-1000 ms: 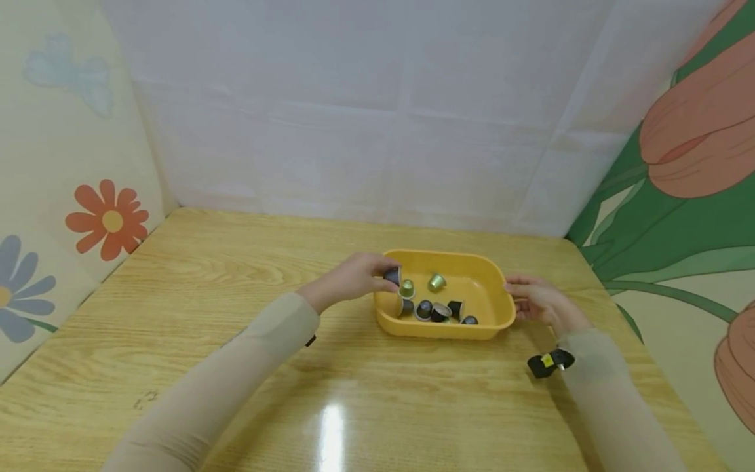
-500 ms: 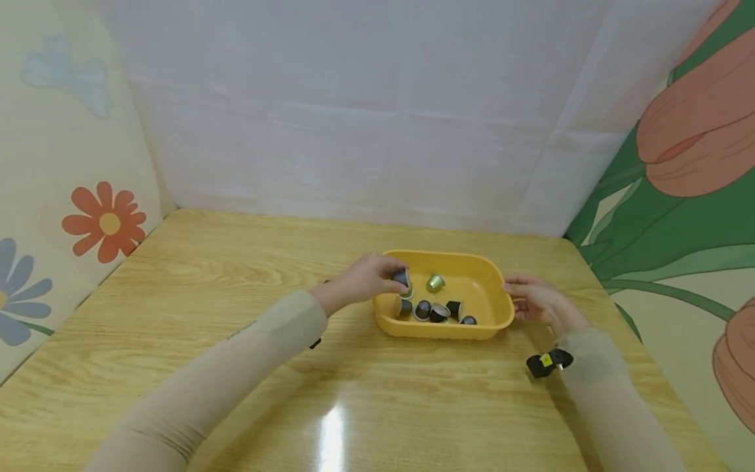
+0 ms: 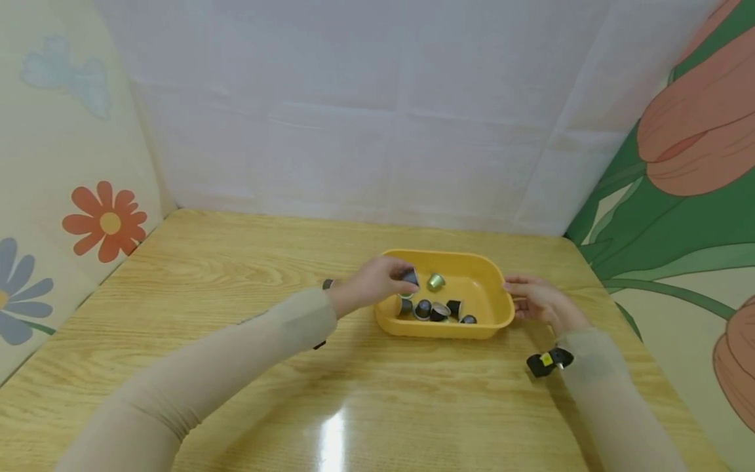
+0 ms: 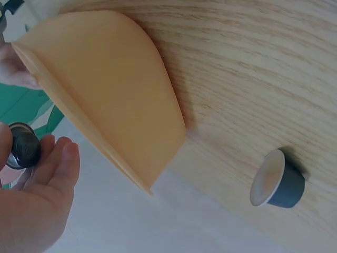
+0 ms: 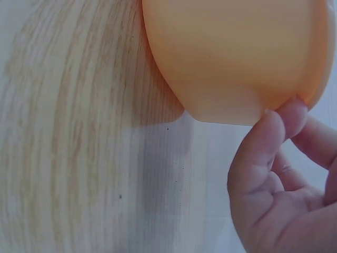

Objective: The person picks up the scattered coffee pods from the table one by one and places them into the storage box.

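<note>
My left hand (image 3: 377,282) pinches a dark coffee capsule (image 3: 410,278) just inside the left end of a yellow plastic tub (image 3: 485,298). The left wrist view shows the same capsule between thumb and fingers, above the tub's rim. Inside the tub, a green capsule (image 3: 436,282) lies near the middle; a second green one is mostly hidden below the held capsule. Several dark capsules (image 3: 423,309) sit along the near side. At the right end, my right hand (image 3: 539,301) holds the rim, its thumb and fingertips (image 5: 296,112) at the edge in the right wrist view.
Another dark capsule with a pale lid (image 4: 279,182) lies on its side on the wooden table (image 3: 259,393), left of the tub; my left arm hides it in the head view. A white sheet (image 3: 330,131) hangs at the back, with flower-printed panels on both sides.
My left hand has moved rightward with the dark capsule, from the tub's left rim to over its inside, and now covers most of one green capsule. The right hand keeps its place.
</note>
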A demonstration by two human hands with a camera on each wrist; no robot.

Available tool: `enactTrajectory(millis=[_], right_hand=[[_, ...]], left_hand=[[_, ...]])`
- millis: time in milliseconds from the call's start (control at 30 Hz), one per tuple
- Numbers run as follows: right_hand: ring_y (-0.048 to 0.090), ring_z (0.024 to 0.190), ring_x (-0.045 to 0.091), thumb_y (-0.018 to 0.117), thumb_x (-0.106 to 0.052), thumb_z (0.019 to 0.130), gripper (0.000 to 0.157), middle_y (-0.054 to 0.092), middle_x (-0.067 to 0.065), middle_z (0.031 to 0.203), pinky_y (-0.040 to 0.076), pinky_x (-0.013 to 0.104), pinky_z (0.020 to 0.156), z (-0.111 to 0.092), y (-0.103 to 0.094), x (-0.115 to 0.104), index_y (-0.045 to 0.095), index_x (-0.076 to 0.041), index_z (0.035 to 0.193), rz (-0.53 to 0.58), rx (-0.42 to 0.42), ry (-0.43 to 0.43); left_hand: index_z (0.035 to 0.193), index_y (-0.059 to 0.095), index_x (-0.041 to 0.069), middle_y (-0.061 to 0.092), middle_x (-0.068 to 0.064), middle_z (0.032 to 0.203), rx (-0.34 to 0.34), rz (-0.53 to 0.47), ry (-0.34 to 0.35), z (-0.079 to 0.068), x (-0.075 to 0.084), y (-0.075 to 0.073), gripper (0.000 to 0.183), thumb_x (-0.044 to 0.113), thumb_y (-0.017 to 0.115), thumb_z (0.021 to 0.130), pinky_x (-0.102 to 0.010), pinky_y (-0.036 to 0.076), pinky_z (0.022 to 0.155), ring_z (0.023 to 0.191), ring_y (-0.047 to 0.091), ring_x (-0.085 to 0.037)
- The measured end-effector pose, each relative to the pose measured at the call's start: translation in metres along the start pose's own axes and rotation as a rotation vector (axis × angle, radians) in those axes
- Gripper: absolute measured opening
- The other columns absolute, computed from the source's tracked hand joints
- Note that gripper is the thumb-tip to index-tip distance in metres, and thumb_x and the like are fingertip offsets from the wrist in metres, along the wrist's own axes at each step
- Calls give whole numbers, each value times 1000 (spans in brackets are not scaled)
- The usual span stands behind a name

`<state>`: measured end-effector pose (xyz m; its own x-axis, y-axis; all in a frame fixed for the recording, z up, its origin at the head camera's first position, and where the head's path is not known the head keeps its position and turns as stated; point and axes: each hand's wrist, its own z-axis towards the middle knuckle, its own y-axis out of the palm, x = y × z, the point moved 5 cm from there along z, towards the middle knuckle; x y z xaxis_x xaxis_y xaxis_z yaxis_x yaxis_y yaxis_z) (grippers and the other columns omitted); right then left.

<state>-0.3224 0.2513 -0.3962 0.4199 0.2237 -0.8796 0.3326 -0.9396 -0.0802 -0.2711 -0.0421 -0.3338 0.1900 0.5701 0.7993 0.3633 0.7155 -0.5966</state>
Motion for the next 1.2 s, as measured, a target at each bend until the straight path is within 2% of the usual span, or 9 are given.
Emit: enactTrajectory(millis=[167, 433, 567, 833, 1000, 1100, 1200], right_hand=[[63, 74, 13, 51, -17, 102, 39, 64, -2, 86, 55, 27, 65, 1, 0, 1, 43, 1, 135, 21, -14, -9], [63, 73, 13, 53, -17, 101, 35, 64, -2, 86, 56, 28, 66, 1, -1, 1, 46, -2, 132, 31, -8, -13], [64, 74, 13, 53, -17, 101, 32, 65, -2, 86, 56, 28, 66, 3, -2, 2, 48, -3, 130, 35, -5, -13], [63, 74, 13, 52, -17, 102, 30, 64, -3, 86, 55, 27, 65, 3, -2, 3, 48, -4, 129, 22, -10, -13], [63, 73, 13, 51, -16, 102, 30, 64, -2, 85, 55, 27, 65, 3, -2, 3, 47, -3, 129, 26, -10, -13], [63, 73, 13, 52, -16, 101, 31, 64, -2, 85, 55, 27, 64, 3, -1, 3, 47, -3, 129, 30, -7, -14], [63, 72, 13, 53, -17, 101, 39, 64, -3, 85, 55, 27, 65, 3, -1, 2, 42, 0, 135, 21, -4, -13]], left_hand=[[132, 55, -4, 66, -11, 115, -13, -23, 4, 1, 2, 6, 46, 16, 68, 93, -32, 54, 84, 99, 63, -20], [132, 55, -5, 67, -10, 111, -34, 16, 37, 7, 4, 13, 46, 18, 67, 93, -30, 54, 80, 92, 63, -17], [131, 57, -4, 67, -10, 111, -47, 17, 43, 11, 3, 16, 44, 17, 67, 93, -30, 53, 82, 95, 63, -18], [124, 63, -2, 68, -7, 106, -98, 108, 96, 17, 10, 24, 37, 18, 68, 93, -25, 51, 74, 85, 59, -14], [132, 57, -2, 67, -8, 112, -103, 84, 77, 19, 12, 27, 44, 18, 67, 94, -27, 52, 80, 92, 61, -14], [133, 56, -3, 67, -10, 116, -105, 101, 78, 21, 14, 28, 45, 18, 66, 94, -27, 52, 83, 97, 62, -16], [133, 56, -1, 66, -10, 118, -126, 127, 78, 21, 18, 30, 46, 21, 67, 94, -26, 52, 81, 96, 62, -15]])
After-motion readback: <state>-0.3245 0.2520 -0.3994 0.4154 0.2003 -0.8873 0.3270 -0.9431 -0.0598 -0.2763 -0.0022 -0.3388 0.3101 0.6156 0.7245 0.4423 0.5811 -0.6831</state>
